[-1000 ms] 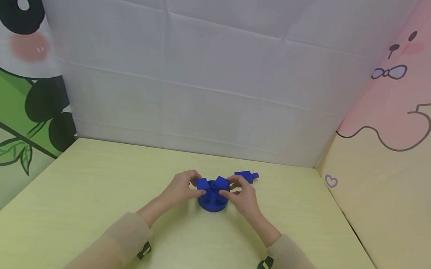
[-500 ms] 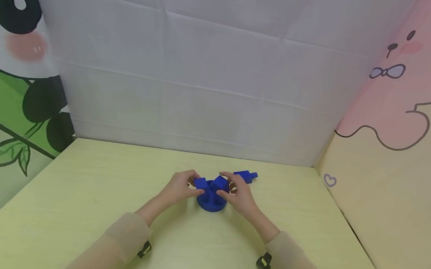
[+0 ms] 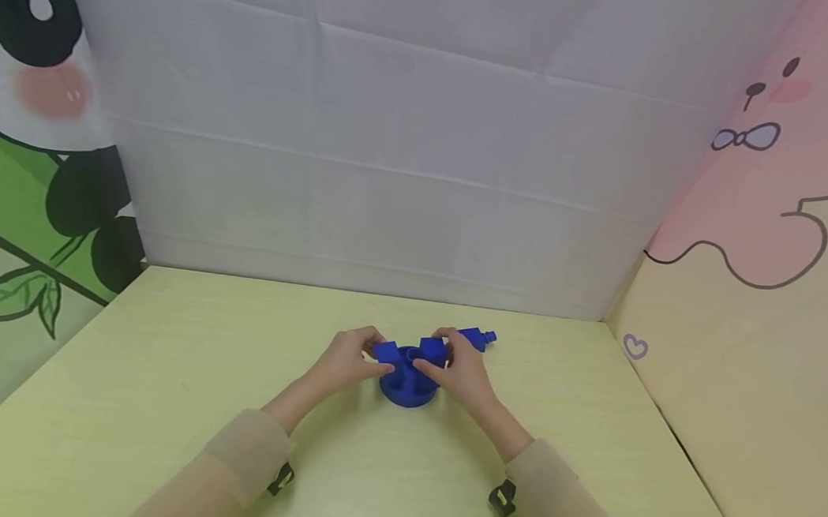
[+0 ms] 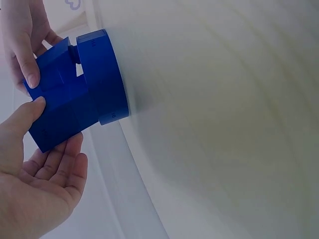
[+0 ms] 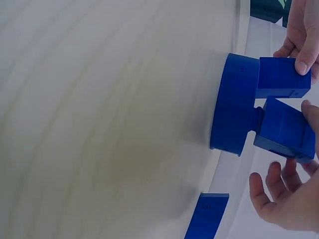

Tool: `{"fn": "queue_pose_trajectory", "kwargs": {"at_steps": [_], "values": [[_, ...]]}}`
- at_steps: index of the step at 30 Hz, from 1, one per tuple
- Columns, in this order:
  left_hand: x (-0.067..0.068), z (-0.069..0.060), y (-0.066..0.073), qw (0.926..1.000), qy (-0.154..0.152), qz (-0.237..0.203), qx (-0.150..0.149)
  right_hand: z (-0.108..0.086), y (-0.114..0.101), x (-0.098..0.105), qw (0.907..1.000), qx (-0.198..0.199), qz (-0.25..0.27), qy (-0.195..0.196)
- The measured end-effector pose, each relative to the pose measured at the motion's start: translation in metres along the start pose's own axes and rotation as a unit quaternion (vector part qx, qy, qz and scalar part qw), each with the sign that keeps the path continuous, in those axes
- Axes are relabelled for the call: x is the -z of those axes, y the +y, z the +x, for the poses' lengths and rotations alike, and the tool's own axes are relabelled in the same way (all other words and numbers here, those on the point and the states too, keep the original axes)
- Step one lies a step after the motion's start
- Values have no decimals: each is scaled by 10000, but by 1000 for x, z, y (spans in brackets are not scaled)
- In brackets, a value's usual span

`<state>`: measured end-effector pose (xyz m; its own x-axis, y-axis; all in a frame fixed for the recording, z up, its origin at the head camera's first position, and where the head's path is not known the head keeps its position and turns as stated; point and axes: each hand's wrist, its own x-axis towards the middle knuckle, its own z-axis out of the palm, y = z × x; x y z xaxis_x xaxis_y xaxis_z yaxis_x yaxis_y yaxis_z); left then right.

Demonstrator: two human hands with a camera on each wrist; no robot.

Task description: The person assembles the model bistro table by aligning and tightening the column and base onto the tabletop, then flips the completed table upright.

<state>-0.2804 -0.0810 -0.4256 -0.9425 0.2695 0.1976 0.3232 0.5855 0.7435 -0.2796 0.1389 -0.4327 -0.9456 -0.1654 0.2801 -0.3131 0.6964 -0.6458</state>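
Note:
A round blue base (image 3: 407, 390) with recesses in it stands on the table, between both hands. My left hand (image 3: 346, 359) pinches a blue block (image 3: 386, 352) between thumb and fingers, at the base's left side. On the right, a second blue block (image 3: 433, 351) is held by my right hand (image 3: 467, 374). In the right wrist view that right block (image 5: 285, 128) leans, its narrow neck (image 5: 256, 119) at the base's edge. Whether the neck sits inside a recess is hidden. The left block (image 5: 283, 75) meets the base (image 5: 234, 104) without a visible gap there.
Behind the right hand lies another blue block (image 3: 479, 339) with a stepped knob on its end, flat on the pale yellow table (image 3: 201, 372). A white wall (image 3: 402, 218) rises at the table's back edge, with printed panels at both sides.
The right hand shifts and turns the right block, which first leans leftward, then moves back right and sits straighter. The left hand, its block and the base stay nearly still.

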Motion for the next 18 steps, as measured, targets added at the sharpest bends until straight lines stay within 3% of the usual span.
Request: {"fn": "queue_pose_trajectory", "kwargs": {"at_steps": [5, 11, 14, 18], "values": [[0, -1, 0, 10000, -1, -29, -14, -3, -4, -4, 9983, -133, -435, 364], [-1, -2, -1, 9998, 71, -97, -127, -1, -4, -7, 9971, -212, -636, 359], [-2, -3, -1, 9998, 124, -75, -154, 0, -3, -3, 9975, -197, -627, 262], [-3, -4, 0, 9999, 79, -110, -71, 0, 0, 5, 9998, 10, -189, 67]]}}
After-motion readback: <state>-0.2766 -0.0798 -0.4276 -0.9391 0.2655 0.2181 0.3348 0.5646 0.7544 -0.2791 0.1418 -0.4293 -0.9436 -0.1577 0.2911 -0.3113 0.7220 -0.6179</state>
